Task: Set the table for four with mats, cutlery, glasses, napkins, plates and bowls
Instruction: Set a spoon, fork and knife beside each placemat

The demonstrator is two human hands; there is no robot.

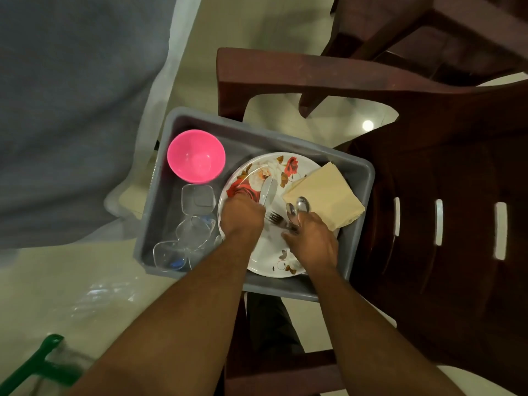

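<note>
plate point(275, 254): partly hidden by hands | fork point(275, 218): handle hidden | green object point(43, 364): blurred, cut off

Bowl point(196, 158) and glasses point(198, 199) — left of plate point(274, 252)

Home dining rm, brown plastic chairs point(445, 195), cloth-covered table point(71, 110), tiled floor point(243, 24)

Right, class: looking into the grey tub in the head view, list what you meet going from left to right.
Clear glasses and pink bowl at the left → left hand holding knives → floral plate → right hand gripping spoons → beige napkins.
</note>
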